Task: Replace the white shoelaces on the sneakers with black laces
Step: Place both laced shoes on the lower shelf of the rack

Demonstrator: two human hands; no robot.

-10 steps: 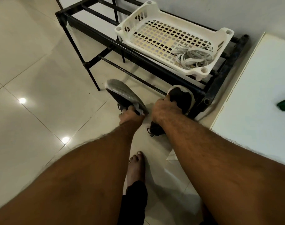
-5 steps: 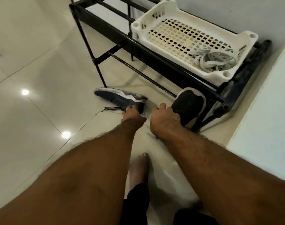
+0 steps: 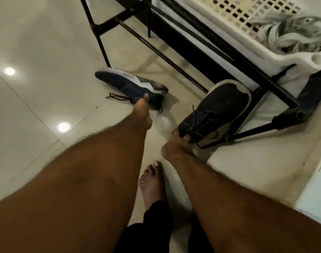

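One sneaker (image 3: 132,86) lies left of the other (image 3: 216,110), before the rack (image 3: 220,57).

Left sneaker (image 3: 132,84): dark navy, white sole, grey patterned side panel. It is lying on its side on the floor tile just in front of the black rack (image 3: 220,57), black lace (image 3: 119,97) trailing loose. Right sneaker (image 3: 216,110): dark, white-rimmed, tilting toe-up under the rack's corner, black-laced. White laces (image 3: 291,36) are sitting bundled in the white basket (image 3: 302,59) on the rack.
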